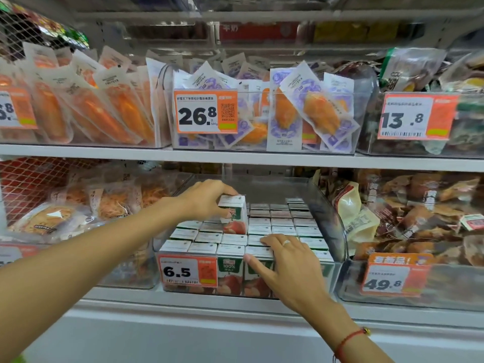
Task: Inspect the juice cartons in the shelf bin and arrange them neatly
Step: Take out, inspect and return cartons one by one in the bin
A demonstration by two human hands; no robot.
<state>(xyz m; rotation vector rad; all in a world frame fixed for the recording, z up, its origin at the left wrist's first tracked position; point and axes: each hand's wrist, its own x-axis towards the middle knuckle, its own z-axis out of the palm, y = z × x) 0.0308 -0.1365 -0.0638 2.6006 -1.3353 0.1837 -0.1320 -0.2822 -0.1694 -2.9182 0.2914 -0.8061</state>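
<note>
A clear shelf bin (330,218) on the lower shelf holds several rows of small apple juice cartons (282,224) with white tops. My left hand (203,197) grips one raised carton (234,217) by its top; it stands above the rows around it, showing its green side and red apple picture. My right hand (285,260) lies with straight fingers on the tops of the front-row cartons, thumb against the bin's front wall. A ring is on one finger.
A 6.5 price tag (187,271) hangs on the bin's front. Bagged snacks (419,218) fill the bin to the right, packets (110,203) the left one. The upper shelf (235,155) carries bins of orange packets close above my hands.
</note>
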